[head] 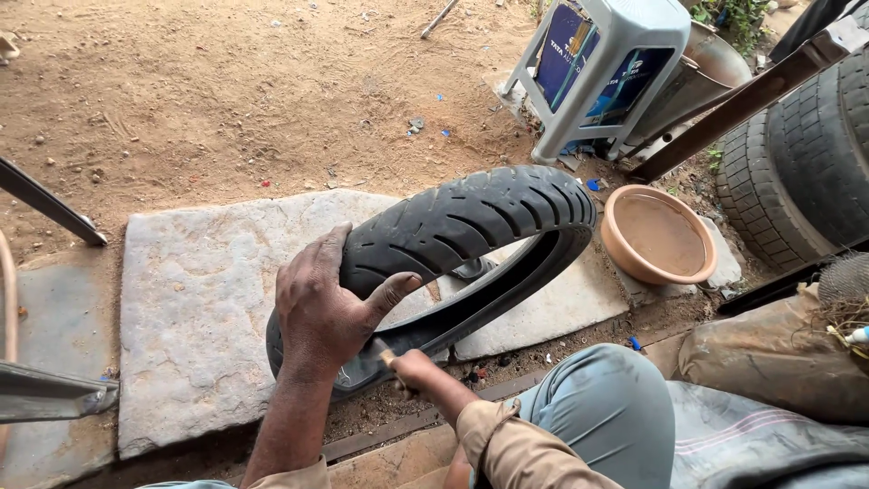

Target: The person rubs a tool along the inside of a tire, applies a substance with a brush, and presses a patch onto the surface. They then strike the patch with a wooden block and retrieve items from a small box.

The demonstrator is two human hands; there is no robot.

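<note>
A black motorcycle tyre [489,213] stands on edge, tilted, on a grey stone slab [199,299]. My left hand [326,308] grips the tyre's near tread from above, thumb hooked over the inner rim. My right hand [412,367] is low inside the tyre's near opening, fingers closed around a small tool handle that pokes out at the thumb; the tool's working end is hidden. My knee in grey trousers [606,407] is just right of that hand.
A clay-coloured bowl of muddy water [659,234] sits right of the tyre. Behind it stands a grey plastic stool [602,63] with blue cartons under it. A large truck tyre [806,154] and a metal bar are at right. Sandy ground lies beyond.
</note>
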